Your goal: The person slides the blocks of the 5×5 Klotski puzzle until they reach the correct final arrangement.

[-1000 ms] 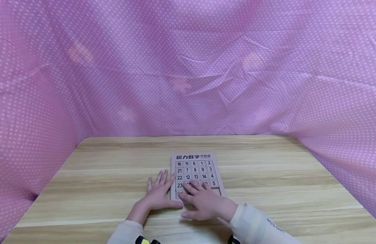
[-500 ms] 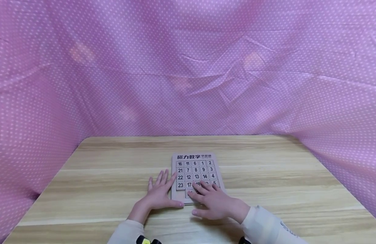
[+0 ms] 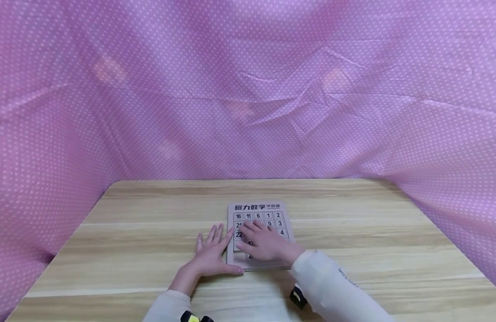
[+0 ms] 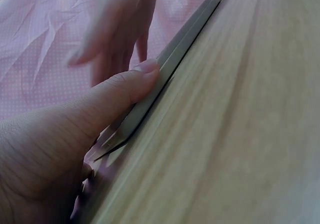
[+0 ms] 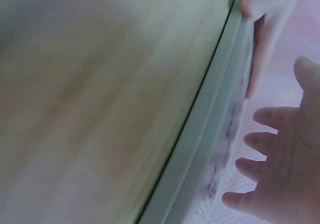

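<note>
A pale sliding number puzzle point(image 3: 286, 209) lies flat on the table, dark characters across its top and rows of numbered tiles below. My left hand point(image 3: 209, 260) braces it with spread, straight fingers: the index fingertip is at the left edge, and the thumb point(image 4: 142, 77) presses the front edge. My right hand point(image 3: 265, 243) is over the middle tiles, fingers extended and hiding several numbers. In the right wrist view, its fingers point(image 5: 262, 143) look slightly apart from the puzzle face. Tile 16 point(image 3: 238, 216) shows at top left. The bottom-left slot has no tile.
The wooden table point(image 3: 151, 210) extends on every side of the puzzle. A pink dotted cloth point(image 3: 248, 112) hangs behind and along both sides. Dark wrist straps point(image 3: 298, 297) show near the sleeves.
The bottom row of tiles slid right, moving the gap from bottom right to bottom left. My right hand then moved up and left over the middle tiles. The left hand stayed in place.
</note>
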Available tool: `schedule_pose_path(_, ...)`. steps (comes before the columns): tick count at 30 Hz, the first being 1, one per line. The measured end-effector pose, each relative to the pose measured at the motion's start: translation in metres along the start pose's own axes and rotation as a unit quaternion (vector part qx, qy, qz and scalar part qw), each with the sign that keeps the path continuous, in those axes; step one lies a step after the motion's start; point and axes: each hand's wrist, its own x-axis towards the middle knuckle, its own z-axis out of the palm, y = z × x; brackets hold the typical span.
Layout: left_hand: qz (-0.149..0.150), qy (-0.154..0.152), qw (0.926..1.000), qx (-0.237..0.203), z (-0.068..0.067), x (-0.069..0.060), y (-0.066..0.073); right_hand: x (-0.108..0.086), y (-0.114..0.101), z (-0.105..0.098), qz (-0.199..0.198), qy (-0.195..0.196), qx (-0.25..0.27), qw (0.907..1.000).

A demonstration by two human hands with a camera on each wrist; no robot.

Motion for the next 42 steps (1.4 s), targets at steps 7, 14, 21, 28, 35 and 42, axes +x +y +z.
schedule_pose_path(7, 0.003, -0.001, 1.0, 0.005, 0.002, 0.0, 0.0, 0.022, 0.003, 0.007, 0.037, -0.017, -0.031, 0.9987)
schedule_pose_path(14, 0.002, -0.003, 1.0, -0.001, 0.002, 0.0, 0.0, 0.023, 0.001, 0.007, 0.036, -0.022, -0.067, 0.9968)
schedule_pose_path(21, -0.001, -0.005, 1.0, -0.001, 0.001, 0.001, -0.002, 0.011, -0.005, 0.005, 0.014, -0.022, -0.098, 0.9949)
schedule_pose_path(28, -0.001, -0.002, 1.0, 0.003, 0.001, 0.001, -0.003, 0.002, -0.012, 0.007, 0.002, -0.017, -0.095, 0.9953)
schedule_pose_path(35, 0.004, 0.001, 1.0, 0.002, 0.002, 0.001, -0.004, -0.004, -0.004, 0.002, 0.005, -0.017, -0.04, 0.999)
schedule_pose_path(42, 0.003, 0.005, 1.0, 0.002, -0.001, 0.001, -0.003, -0.015, 0.03, -0.012, 0.063, -0.001, -0.006, 0.998)
